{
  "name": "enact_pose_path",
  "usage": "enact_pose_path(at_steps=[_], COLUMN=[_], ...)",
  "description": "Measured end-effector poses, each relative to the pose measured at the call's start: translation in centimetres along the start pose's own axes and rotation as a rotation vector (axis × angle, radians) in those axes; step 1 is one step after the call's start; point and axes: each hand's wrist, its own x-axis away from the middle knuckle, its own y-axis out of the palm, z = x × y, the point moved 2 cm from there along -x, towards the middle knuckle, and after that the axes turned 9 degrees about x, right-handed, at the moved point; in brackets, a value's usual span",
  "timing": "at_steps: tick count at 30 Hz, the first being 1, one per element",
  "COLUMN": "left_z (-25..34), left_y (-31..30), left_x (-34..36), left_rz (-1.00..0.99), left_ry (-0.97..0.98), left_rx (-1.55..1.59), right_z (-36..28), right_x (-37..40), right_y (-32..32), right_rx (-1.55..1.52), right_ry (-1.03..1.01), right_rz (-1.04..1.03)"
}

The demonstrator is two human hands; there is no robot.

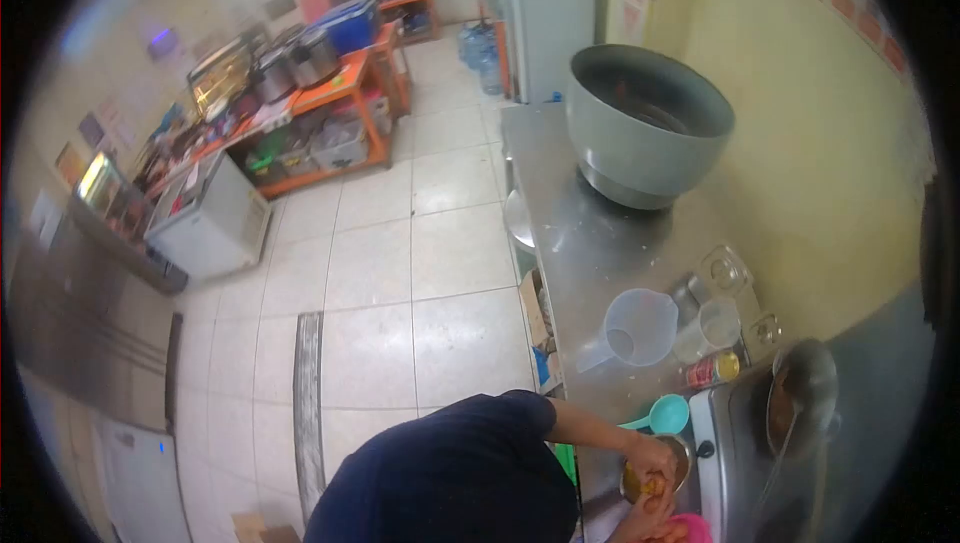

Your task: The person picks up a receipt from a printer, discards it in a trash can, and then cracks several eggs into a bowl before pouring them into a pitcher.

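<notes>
Over a metal bowl (pixel 683 463) on the counter, my two hands are close together. My left hand (pixel 652 457) curls its fingers around a small orange rounded thing (pixel 652 488), perhaps an egg; blur hides its exact kind. Coming from below, my right hand (pixel 638 523) has its fingers closed at the same thing. Beside my right hand, at the bottom edge, stands a pink bowl (pixel 705 531) with several orange-brown rounded pieces in it. A turquoise ladle-like scoop (pixel 669 413) lies just beyond my left hand, its handle pointing toward my forearm.
A stove (pixel 710 423) with a wok (pixel 815 388) adjoins the bowl. Along the steel counter (pixel 590 263) stand a clear jug (pixel 640 328), another plastic jug (pixel 715 328), a can (pixel 712 371) and a large grey pot (pixel 650 143). Across the tiled floor are a white freezer (pixel 205 228) and orange shelving (pixel 330 93).
</notes>
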Motion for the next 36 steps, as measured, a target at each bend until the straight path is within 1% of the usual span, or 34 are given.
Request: enact_pose_path(at_steps=[3,4,6,8,10,11,12,13,14,15,16,17,20,23,25,27,28,29,30,31,32,33,34,35,36], left_z=[0.7,0.8,1.8,0.2,2.0,0.7,1.5,-0.6,0.2,2.5,5.2,5.0,7.9,10.8,13.6,16.1,16.6,16.0,14.7,13.0,10.1,8.2,5.4,3.4,2.3], left_y=[-0.3,-0.4,-1.2,-1.4,-2.5,-2.0,-2.9,-1.6,-2.6,-4.0,-5.5,-4.9,-3.0,0.4,2.0,3.5,4.1,4.1,3.4,2.5,1.7,-0.1,-1.3,-2.7,-3.6], left_x=[0.4,0.6,0.4,0.0,-0.9,-0.1,-1.0,-0.3,-0.9,-2.0,-3.5,-3.9,-6.2,-7.2,-8.3,-8.6,-8.8,-8.4,-7.2,-5.9,-4.3,-3.9,-2.2,-1.4,-1.5], left_rz=[0.125,0.131,0.116,-0.012,-0.041,0.074,0.025,0.034,-0.063,-0.096,0.039,0.126,0.331,0.244,0.140,0.046,-0.005,-0.048,-0.095,-0.147,-0.076,-0.020,0.025,-0.044,-0.091], left_ry=[0.016,0.016,0.026,0.026,0.052,0.081,0.085,-0.003,-0.108,-0.246,-0.219,-0.239,-0.416,-0.457,-0.272,-0.261,-0.252,-0.337,-0.420,-0.501,-0.481,-0.445,-0.425,-0.475,-0.522], left_rx=[-0.011,-0.029,-0.026,-0.038,-0.109,-0.138,-0.057,-0.043,-0.033,0.036,0.099,0.099,0.426,0.442,0.312,0.381,0.421,0.402,0.381,0.357,0.210,-0.127,-0.401,-0.542,-0.595], right_z=[1.0,1.2,1.4,1.2,1.9,3.2,1.6,1.7,0.4,0.4,-0.1,-0.6,-0.2,-1.1,-1.5,-1.2,-2.2,-3.3,-4.1,-4.6,-5.1,-5.5,-5.9,-6.5,-7.0], right_x=[0.4,0.9,1.2,0.3,0.4,0.8,-0.2,0.0,-0.3,-0.4,-1.0,-1.5,-0.9,1.3,5.1,10.8,13.1,15.5,18.4,21.5,25.0,28.7,32.3,35.4,37.9], right_y=[-0.3,-0.4,-0.4,-1.5,-1.7,-0.7,-2.0,-2.3,-3.7,-4.3,-5.3,-5.9,-6.5,-8.3,-9.7,-10.3,-11.4,-12.7,-13.2,-13.3,-12.9,-11.9,-10.6,-9.5,-8.4], right_rx=[-0.021,-0.024,-0.037,-0.037,-0.090,-0.047,-0.100,0.063,-0.026,-0.011,-0.044,-0.088,-0.231,-0.327,-0.388,-0.419,-0.352,-0.280,-0.179,-0.079,-0.029,0.020,0.066,0.131,0.195], right_ry=[-0.031,-0.021,-0.050,-0.048,-0.064,-0.078,-0.155,-0.141,-0.044,-0.060,0.015,0.074,0.254,0.444,0.617,0.837,0.927,1.019,1.065,1.113,1.167,1.221,1.274,1.317,1.357], right_rz=[0.015,0.019,0.003,-0.021,-0.023,-0.044,0.008,0.001,0.001,0.041,0.105,0.187,0.294,0.431,0.543,0.642,0.648,0.654,0.628,0.602,0.557,0.511,0.463,0.442,0.417])
